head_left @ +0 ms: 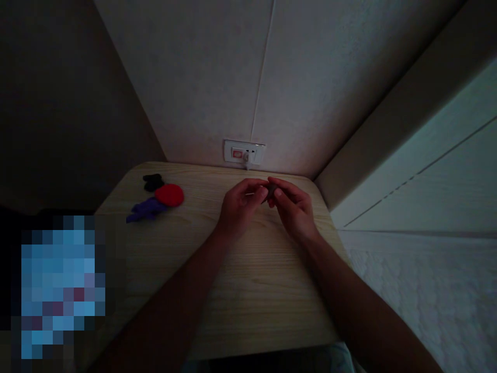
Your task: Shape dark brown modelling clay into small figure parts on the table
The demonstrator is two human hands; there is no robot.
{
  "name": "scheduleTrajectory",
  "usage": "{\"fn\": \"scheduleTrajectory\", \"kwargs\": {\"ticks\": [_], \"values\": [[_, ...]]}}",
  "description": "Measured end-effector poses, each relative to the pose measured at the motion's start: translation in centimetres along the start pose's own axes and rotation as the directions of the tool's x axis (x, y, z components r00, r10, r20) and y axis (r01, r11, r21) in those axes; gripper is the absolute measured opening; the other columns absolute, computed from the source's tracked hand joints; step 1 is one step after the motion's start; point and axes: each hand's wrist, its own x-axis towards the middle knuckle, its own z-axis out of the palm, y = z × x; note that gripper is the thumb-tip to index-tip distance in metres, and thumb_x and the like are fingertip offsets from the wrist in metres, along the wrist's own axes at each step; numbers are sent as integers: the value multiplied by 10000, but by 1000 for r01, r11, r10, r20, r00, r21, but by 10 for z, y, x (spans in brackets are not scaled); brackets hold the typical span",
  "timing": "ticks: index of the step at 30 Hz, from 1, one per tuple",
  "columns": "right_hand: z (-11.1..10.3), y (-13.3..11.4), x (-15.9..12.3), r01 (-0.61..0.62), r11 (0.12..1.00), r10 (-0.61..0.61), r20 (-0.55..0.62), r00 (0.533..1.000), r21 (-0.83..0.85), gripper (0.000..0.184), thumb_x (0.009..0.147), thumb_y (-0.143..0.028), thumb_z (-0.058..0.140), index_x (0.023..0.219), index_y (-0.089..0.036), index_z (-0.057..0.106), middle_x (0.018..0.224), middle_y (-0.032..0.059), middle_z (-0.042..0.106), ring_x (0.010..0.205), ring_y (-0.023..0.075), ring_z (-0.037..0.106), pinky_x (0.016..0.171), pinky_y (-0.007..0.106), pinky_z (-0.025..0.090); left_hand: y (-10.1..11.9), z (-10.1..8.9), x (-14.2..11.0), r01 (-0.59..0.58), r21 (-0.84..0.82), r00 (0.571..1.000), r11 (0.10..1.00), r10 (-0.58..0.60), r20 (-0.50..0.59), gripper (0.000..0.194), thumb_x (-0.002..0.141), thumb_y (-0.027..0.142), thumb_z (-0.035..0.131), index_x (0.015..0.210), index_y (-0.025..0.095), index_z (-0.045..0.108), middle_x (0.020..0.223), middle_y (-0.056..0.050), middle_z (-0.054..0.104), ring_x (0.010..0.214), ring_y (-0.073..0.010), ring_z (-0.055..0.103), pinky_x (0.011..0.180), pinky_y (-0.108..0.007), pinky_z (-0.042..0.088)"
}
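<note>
The room is dim. Both hands meet over the far middle of a light wooden table [248, 290]. My left hand [238, 204] and my right hand [295, 207] pinch a small dark piece [271, 192] between their fingertips; I cannot make out what it is. Both sets of fingers are curled around it. At the far left of the table lie a red disc-shaped lump [170, 195], a purple lump [145, 211] in front of it, and a black lump [153, 182] behind it. Neither hand touches them.
A white wall socket [244, 152] with a plug in it sits on the wall just behind the table. A white quilted bed surface [423, 290] lies to the right. A blurred blue patch [58, 280] covers the lower left.
</note>
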Motion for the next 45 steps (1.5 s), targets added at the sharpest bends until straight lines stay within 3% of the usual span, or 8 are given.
{"fn": "scheduleTrajectory", "kwargs": {"ticks": [5, 9, 16, 21, 25, 34, 40, 45], "values": [[3, -1, -1, -8, 998, 6, -41, 999, -69, 378, 844, -450, 831, 1197, -320, 797, 1110, 42, 755, 804, 156, 635, 760, 340, 554, 1, 3, 0, 41, -69, 999, 997, -42, -13, 236, 788, 340, 868, 954, 183, 809, 924, -66, 817, 786, -165, 748, 731, -286, 591], [7, -3, -3, -28, 992, 14, -112, 994, -125, 375, 792, -424, 884, 1131, -282, 812, 916, 18, 768, 771, 156, 652, 756, 337, 568, 3, 3, -1, 39, -32, 998, 999, -40, -49, 207, 783, 318, 868, 932, 180, 829, 912, -73, 826, 767, -168, 754, 739, -298, 608], [6, -3, -3, 42, 991, -58, -124, 991, -124, 334, 826, -413, 864, 1127, -283, 801, 960, 28, 799, 803, 166, 703, 771, 350, 602, 5, 4, -2, 58, 0, 996, 998, -57, -67, 241, 783, 374, 868, 920, 179, 826, 939, -88, 828, 803, -191, 764, 758, -320, 619], [4, -1, -2, 45, 996, -52, -102, 993, -73, 463, 831, -403, 860, 1257, -290, 720, 1192, 70, 799, 1078, 233, 755, 964, 429, 619, 2, 4, -1, 85, -100, 992, 991, -94, -87, 274, 756, 354, 883, 930, 179, 766, 924, -65, 808, 784, -171, 746, 756, -313, 613], [2, 0, -1, 37, 997, -41, -56, 998, -66, 368, 863, -396, 832, 1192, -277, 718, 1176, 70, 810, 1127, 248, 762, 1062, 472, 589, -1, 3, 0, 141, -145, 984, 979, -155, -92, 308, 676, 290, 919, 870, 171, 711, 871, -41, 778, 776, -161, 734, 761, -305, 611], [5, -3, -1, -11, 991, -16, -190, 982, -136, 350, 729, -420, 925, 1008, -255, 794, 1011, 42, 825, 904, 213, 770, 894, 393, 632, 1, 3, -1, 138, -105, 983, 985, -149, -110, 409, 689, 266, 889, 1065, 169, 760, 1044, -87, 797, 948, -210, 756, 858, -343, 617], [3, -2, -1, -30, 987, 10, -124, 992, -161, 244, 834, -440, 849, 955, -232, 807, 847, 16, 795, 767, 166, 711, 793, 337, 590, 0, 4, -1, 150, -107, 985, 983, -158, -67, 369, 745, 419, 882, 1017, 180, 808, 986, -83, 822, 848, -211, 767, 809, -354, 623], [0, -1, 0, -60, 997, 59, -22, 998, -48, 241, 856, -458, 825, 939, -235, 788, 801, -1, 749, 735, 157, 669, 751, 319, 559, -1, 0, 1, 171, -136, 983, 976, -179, -44, 299, 734, 387, 894, 945, 184, 832, 879, -69, 816, 771, -200, 749, 777, -351, 600]]}}
